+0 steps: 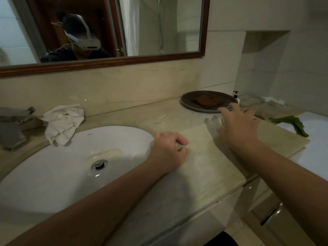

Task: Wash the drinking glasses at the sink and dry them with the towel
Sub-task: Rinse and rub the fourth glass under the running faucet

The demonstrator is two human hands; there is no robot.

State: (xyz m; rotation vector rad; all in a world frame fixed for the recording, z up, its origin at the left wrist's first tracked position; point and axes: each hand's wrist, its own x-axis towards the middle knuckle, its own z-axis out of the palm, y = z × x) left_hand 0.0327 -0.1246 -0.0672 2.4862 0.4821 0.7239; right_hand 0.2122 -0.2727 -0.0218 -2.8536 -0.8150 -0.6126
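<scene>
Right hand: fingers spread and mostly straight, reaching over the marble counter, holding nothing that we can make out. Just under and left of its fingers stands a clear drinking glass, blurred. A second rim may sit beneath the fingertips, but we cannot confirm it. Whether the hand touches the glass: cannot tell. Left hand: fingers loosely curled, empty, resting at the right rim of the sink basin.

Outward: a dark plate lies just behind the glass, with a brown square piece on it. A small pump bottle stands behind the plate. The white towel lies crumpled at the far-left rim of the basin, beside the faucet, well apart from the glass.

Judgement: we read the step as pick-up, with washing not yet begun.

Risks noted:
- The glass is transparent and the light is dim, so a misjudged reach with spread fingers could tip it against the plate.
- The carry crosses hard stone to a ceramic rim, so a knock there could chip the glass.
- Our left hand sits in that path.
- The towel is across the basin, so a wet, slippery glass must travel farthest.
</scene>
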